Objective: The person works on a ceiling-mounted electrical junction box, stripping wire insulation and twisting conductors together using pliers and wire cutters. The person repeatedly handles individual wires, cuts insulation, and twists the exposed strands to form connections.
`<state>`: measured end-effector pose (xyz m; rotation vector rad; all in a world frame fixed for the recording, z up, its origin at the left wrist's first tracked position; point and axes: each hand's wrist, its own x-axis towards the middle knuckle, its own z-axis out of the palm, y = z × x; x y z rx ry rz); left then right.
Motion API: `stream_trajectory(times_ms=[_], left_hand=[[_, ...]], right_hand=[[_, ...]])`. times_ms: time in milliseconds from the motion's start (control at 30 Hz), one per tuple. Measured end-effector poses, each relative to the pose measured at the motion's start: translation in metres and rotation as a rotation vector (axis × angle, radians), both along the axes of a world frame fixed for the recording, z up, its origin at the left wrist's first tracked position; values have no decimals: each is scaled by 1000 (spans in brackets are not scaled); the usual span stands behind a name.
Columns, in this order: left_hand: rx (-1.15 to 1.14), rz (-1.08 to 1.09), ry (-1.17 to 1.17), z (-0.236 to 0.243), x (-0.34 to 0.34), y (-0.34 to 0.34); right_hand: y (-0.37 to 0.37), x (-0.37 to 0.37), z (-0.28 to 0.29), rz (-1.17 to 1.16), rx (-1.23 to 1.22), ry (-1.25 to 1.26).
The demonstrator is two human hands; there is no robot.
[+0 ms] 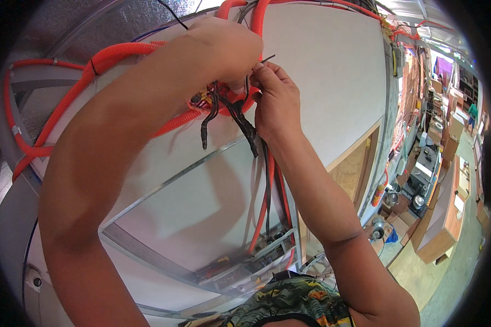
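Both my arms reach up to an orange junction box (201, 100) on a white wall panel. My right hand (277, 94) is closed, its thumb and forefinger pinching a thin black wire (268, 58) whose tip pokes out above them. Close beside it, my left hand (226, 52) is bent over the box. Its back faces me and hides most of the fingers, so its grip cannot be made out. Below the hands dangle black-taped wire bundles (244, 126), and another taped wire end (204, 133) hangs to their left. Coloured wires show inside the box.
Orange corrugated conduit (65, 103) curves along the left and over the top. A metal ladder's tray (245, 272) with tools stands below me. To the right are a wooden-framed opening (360, 158), a cluttered workbench, a wooden cabinet (444, 212) and a distant person (472, 115).
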<state>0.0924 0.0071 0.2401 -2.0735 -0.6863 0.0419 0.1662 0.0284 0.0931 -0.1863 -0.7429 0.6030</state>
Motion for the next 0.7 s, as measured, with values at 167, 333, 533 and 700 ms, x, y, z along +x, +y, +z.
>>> stream_trajectory(times_ms=[167, 333, 533, 700], left_hand=[[59, -40, -6, -5, -2, 0], [183, -163, 11, -12, -8, 6], [426, -275, 22, -18, -13, 15], [541, -298, 160, -21, -20, 13]], right_hand=[[-3, 1, 1, -16, -28, -60], [-7, 3, 2, -30, -52, -88], [-5, 6, 3, 21, -47, -70], [-3, 10, 2, 66, -83, -83]])
